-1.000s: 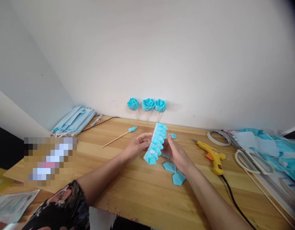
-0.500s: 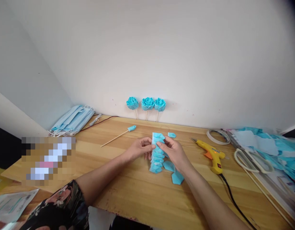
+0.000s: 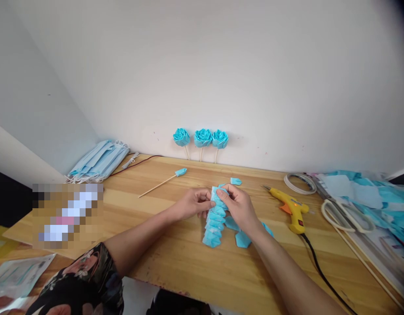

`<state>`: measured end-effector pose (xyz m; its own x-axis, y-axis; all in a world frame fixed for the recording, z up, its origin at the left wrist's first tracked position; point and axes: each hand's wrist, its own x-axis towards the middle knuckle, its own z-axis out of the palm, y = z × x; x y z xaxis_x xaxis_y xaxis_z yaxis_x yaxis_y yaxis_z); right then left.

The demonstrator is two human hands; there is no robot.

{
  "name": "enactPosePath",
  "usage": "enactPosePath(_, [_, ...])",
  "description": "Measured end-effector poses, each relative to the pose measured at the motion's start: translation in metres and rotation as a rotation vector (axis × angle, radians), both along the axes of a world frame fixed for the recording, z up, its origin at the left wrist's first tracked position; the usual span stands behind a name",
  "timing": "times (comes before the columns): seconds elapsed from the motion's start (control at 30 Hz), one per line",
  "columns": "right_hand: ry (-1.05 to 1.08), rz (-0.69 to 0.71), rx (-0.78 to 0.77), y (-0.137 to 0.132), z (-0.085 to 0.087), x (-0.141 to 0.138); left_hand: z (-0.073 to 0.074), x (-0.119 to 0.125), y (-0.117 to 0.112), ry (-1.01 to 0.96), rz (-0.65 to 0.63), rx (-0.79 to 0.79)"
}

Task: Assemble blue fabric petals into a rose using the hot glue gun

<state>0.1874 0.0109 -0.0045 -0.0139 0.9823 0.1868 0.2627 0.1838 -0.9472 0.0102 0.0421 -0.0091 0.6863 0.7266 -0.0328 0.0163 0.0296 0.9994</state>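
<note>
Between my hands hangs a strip of overlapping blue folded petals (image 3: 214, 225), its lower end toward me. My left hand (image 3: 196, 203) pinches its left edge with thumb and fingers. On the upper end, my right hand (image 3: 236, 203) presses with its thumb on top and fingers behind. Loose blue petals (image 3: 243, 239) lie under and beside my right wrist, partly hidden by it. Another single petal (image 3: 235, 181) rests just beyond that hand. To the left lies a wooden stick with a small blue bud (image 3: 181, 172) on its tip.
Three blue fabric roses (image 3: 203, 138) on sticks lean against the wall. Right of my hands lie a yellow glue gun (image 3: 295, 210) with its cord, a white cable coil (image 3: 300, 183), scissors (image 3: 348, 216) and blue fabric scraps (image 3: 369, 192). Face masks (image 3: 99, 162) are stacked at left.
The petal strip now hangs longer and more spread out toward me. My right thumb has shifted up to its top end. The view has tilted slightly.
</note>
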Motion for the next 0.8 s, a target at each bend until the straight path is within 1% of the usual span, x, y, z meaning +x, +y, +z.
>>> enactPosePath(0.13, [0.015,-0.027,0.005,0.0011,-0.0001,0.0004,-0.0007,-0.0007,-0.0002,0.025,-0.003,-0.002])
enactPosePath(0.23, [0.032,0.015,0.007,0.0015,0.0008,0.0007,-0.0011,-0.0008,-0.0006,0.043,-0.003,-0.002])
enactPosePath(0.3, [-0.006,0.025,0.009,0.0009,0.0025,0.0002,-0.0013,-0.0005,-0.0009,0.056,-0.023,-0.014])
enactPosePath(0.43, [-0.148,-0.024,0.073,-0.0011,0.0063,-0.0011,-0.0005,-0.0001,-0.002,0.062,-0.061,-0.036])
enactPosePath(0.5, [-0.16,-0.035,0.09,-0.0013,0.0059,-0.001,0.0003,-0.0003,-0.0024,0.06,-0.065,-0.041])
enactPosePath(0.63, [-0.045,-0.048,0.031,0.0008,0.0005,0.0011,0.0004,-0.001,-0.0007,0.055,-0.047,-0.037])
enactPosePath(0.73, [0.043,0.021,-0.007,0.0025,-0.002,0.0025,-0.0005,-0.0013,0.0021,0.046,-0.007,-0.03])
enactPosePath(0.8, [0.049,0.069,-0.04,0.003,-0.002,0.0026,-0.0011,-0.0013,0.0035,0.041,0.025,-0.036])
